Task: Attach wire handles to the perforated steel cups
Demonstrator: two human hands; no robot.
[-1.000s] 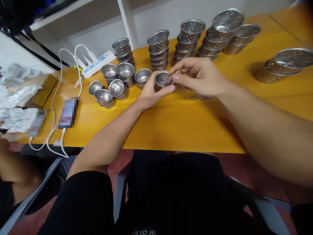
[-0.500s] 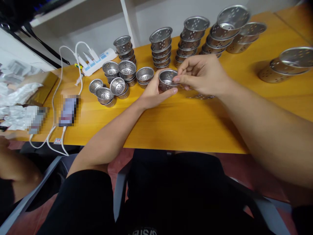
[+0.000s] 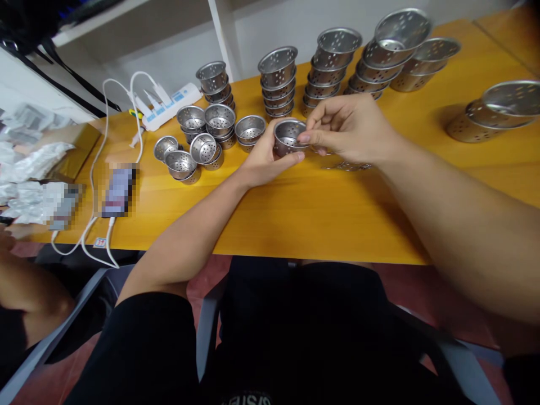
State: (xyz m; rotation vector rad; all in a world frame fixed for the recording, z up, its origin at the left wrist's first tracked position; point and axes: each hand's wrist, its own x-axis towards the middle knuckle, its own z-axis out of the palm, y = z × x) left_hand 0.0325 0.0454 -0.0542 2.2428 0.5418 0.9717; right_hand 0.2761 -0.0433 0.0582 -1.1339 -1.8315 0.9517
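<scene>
My left hand (image 3: 268,160) holds a small perforated metal cup (image 3: 289,136), its fingers behind the cup and its thumb along the near side. The cup's mouth faces up toward me. My right hand (image 3: 343,129) is at the cup's right rim, thumb and forefinger pinched together; whether a small piece lies between them is too small to tell. Under the right hand, several thin metal pieces (image 3: 348,166) lie on the wooden table (image 3: 295,219). Close by on the left stands another perforated cup (image 3: 250,130).
Tall stacks of cups (image 3: 278,67) line the back, with another stack (image 3: 498,112) at the far right. Small cups (image 3: 180,163) stand left. Beyond them are a power strip (image 3: 172,106), cables and a phone (image 3: 119,191). A person's arm (image 3: 36,292) shows at far left.
</scene>
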